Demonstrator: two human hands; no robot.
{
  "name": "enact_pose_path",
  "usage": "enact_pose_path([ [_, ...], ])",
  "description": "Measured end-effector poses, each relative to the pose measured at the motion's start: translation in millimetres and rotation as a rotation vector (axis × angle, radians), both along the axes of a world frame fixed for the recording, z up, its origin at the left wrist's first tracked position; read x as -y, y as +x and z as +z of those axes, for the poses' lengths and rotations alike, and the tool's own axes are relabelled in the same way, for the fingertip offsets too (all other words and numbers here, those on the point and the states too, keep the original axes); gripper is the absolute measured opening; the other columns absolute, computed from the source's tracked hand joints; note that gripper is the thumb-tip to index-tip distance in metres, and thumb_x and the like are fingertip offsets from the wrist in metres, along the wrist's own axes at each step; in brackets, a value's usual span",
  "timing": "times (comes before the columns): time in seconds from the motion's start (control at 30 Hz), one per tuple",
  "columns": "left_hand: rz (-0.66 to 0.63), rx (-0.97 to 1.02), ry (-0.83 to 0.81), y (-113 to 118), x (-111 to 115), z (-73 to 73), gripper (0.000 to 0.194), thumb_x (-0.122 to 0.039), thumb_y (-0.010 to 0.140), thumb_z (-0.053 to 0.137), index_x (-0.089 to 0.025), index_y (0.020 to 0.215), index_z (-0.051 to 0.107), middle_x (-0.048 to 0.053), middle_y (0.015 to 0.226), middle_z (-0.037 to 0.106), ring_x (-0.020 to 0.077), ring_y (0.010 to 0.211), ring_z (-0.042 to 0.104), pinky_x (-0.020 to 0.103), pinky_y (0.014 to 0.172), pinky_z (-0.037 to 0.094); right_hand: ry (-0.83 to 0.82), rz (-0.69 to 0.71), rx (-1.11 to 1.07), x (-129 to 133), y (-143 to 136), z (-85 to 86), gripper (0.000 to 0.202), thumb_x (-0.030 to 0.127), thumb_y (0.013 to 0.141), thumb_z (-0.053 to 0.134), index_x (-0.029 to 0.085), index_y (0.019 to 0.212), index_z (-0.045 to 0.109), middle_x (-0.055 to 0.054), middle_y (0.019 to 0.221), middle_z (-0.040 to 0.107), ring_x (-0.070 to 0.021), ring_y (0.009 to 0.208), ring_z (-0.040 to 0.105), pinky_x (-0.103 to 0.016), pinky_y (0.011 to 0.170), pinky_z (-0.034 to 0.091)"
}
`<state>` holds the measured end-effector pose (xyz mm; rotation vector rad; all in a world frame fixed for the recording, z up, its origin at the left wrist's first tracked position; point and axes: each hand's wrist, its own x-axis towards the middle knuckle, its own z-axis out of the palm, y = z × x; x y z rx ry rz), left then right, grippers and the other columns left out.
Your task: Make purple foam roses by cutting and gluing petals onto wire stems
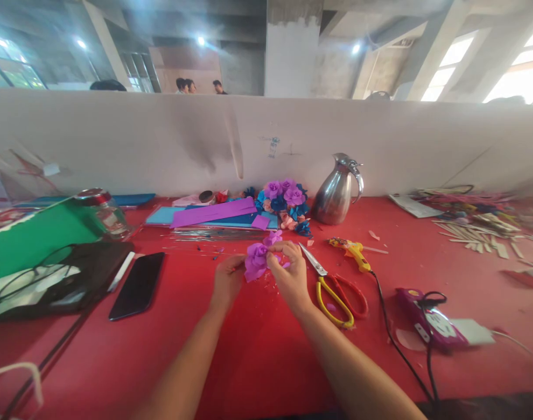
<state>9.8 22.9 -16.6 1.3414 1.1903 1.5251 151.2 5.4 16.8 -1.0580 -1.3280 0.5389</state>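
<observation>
Two bare hands meet over a red tabletop (249,373), with a ruffled purple paper flower (254,262) between them; take that flower as the clock's centre. The right hand (290,273) has its thumb and fingers pinched onto the flower's right edge, a light grip that probably spares the thin petals. The left hand (228,281) comes in at nine o'clock, fingers curled close to the bloom, perhaps to steady it; whether they are clamped on anything I cannot tell.

Toward four lies a magenta plastic power strip (409,307). A flat black phone (137,286) rests between eight and nine, well apart from the hands. Between three and four, metal scissors (322,274) with one yellow and one red handle lie handles nearest the person, likely for easy reach. A yellow plastic glue gun (356,255) sits near three. Thin silvery wires (214,235) lie at ten, seemingly laid lengthwise to prevent tangling. Beyond, purple paper strips (216,213) overlap blue sheets (161,216) at eleven. At one, purple, blue and pink paper flowers (288,198) cluster; beside them stands a polished steel jug (333,197), upright against a pale partition (161,140).
</observation>
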Motion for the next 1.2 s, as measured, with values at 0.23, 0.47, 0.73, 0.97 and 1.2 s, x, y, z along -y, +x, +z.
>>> enact_pose_path([
  [0.23, -0.071, 0.011, -0.042, 1, 0, 0.5, 0.009, -0.021, 0.060, 0.065, -0.016, 0.061, 0.072, 0.003, 0.067, 0.068, 0.0160, 0.063, 0.056, 0.026, 0.058, 0.043, -0.027, 0.074, 0.018, -8, 7, -0.9, 0.009, 0.024, 0.073, 0.057, 0.022, 0.070, 0.065, -0.001, 0.078, 0.066, -0.0199, 0.083, 0.057, -0.036, 0.084, 0.039],
  [0.47, -0.141, 0.028, -0.082, -1, -1, -1.4, 0.010, -0.023, 0.060, 0.066, -0.015, 0.061, 0.072, 0.002, 0.062, 0.064, 0.0145, 0.058, 0.052, 0.024, 0.055, 0.041, -0.084, 0.196, -0.050, -18, 17, -0.5, 0.015, 0.027, 0.074, 0.057, 0.021, 0.063, 0.065, -0.002, 0.075, 0.065, -0.0188, 0.080, 0.058, -0.035, 0.082, 0.041],
  [0.73, -0.294, 0.000, -0.111, 2, 6, 9.6, 0.012, -0.022, 0.061, 0.065, -0.015, 0.052, 0.066, -0.001, 0.054, 0.053, 0.0101, 0.054, 0.041, 0.022, 0.054, 0.034, -0.168, 0.303, -0.149, -22, 20, -3.4, 0.012, 0.024, 0.070, 0.056, 0.019, 0.063, 0.065, -0.002, 0.072, 0.063, -0.0175, 0.075, 0.057, -0.032, 0.075, 0.044],
  [0.97, -0.269, -0.014, -0.113, 2, 7, 15.9, 0.018, -0.025, 0.060, 0.068, -0.015, 0.047, 0.061, -0.002, 0.051, 0.049, 0.0099, 0.053, 0.040, 0.021, 0.052, 0.034, -0.081, 0.351, -0.041, -20, 28, 2.9, 0.013, 0.025, 0.074, 0.061, 0.023, 0.078, 0.072, -0.004, 0.090, 0.065, -0.0204, 0.093, 0.059, -0.035, 0.084, 0.045],
  [1.2, -0.283, 0.002, -0.105, 0, 5, 8.6, 0.011, -0.024, 0.060, 0.071, -0.016, 0.054, 0.068, 0.000, 0.057, 0.058, 0.0131, 0.058, 0.049, 0.023, 0.057, 0.041, -0.072, 0.376, 0.003, -20, 30, 7.5, 0.011, 0.027, 0.073, 0.062, 0.021, 0.068, 0.069, -0.003, 0.085, 0.065, -0.0202, 0.087, 0.059, -0.037, 0.085, 0.043],
])
